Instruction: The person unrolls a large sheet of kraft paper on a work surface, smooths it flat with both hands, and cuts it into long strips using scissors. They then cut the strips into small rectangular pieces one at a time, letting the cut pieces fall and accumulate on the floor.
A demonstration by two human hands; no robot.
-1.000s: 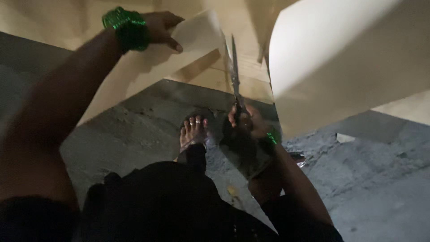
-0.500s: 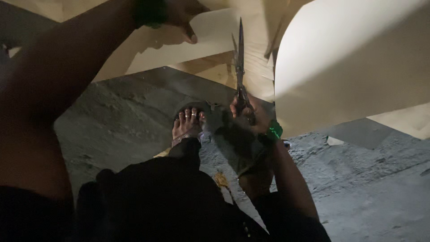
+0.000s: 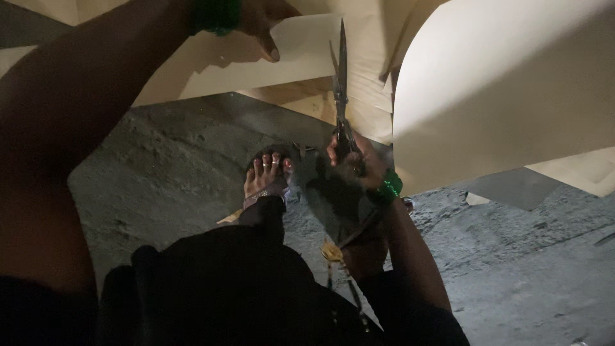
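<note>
My right hand (image 3: 355,160) at centre frame grips the scissors (image 3: 340,90), blades pointing straight up into the paper sheet (image 3: 307,48); my left hand (image 3: 262,19) pinches that sheet at upper left.

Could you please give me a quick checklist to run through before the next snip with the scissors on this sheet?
1. Right hand grips the scissors by the handles: ok.
2. Left hand pinches the cream sheet at its edge: ok.
3. Left fingers clear of the blades: ok, they sit off to the side.
4. Blades engaged in the sheet: cannot tell, too dark.
5. Bare foot out of the blades' path: ok, it rests on the grey floor below.
6. Curled panel clear of the cut: cannot tell.
</note>
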